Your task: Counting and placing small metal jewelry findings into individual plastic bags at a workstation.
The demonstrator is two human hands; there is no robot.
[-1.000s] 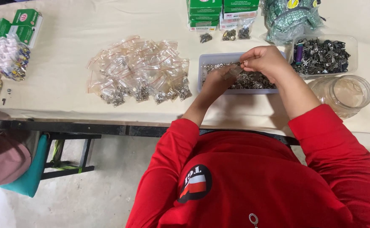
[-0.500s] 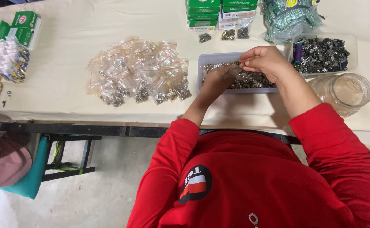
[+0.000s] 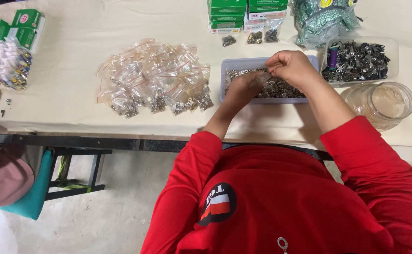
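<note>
My left hand (image 3: 243,87) and my right hand (image 3: 293,68) meet over a lilac tray (image 3: 225,77) full of small metal fasteners. Between them they hold a small clear plastic bag (image 3: 262,76), my left hand gripping it from below and my right hand's fingers pinching at its top. What my right fingertips hold besides the bag is too small to tell. To the left lies a pile of small filled clear bags (image 3: 154,77) on the cream tablecloth.
A clear tub of dark metal clips (image 3: 359,59) and a glass jar (image 3: 382,103) stand at right. Green boxes (image 3: 246,11) and a green-patterned bag (image 3: 326,19) line the far edge. More green boxes (image 3: 13,28) and a bagged bundle (image 3: 3,63) sit at left.
</note>
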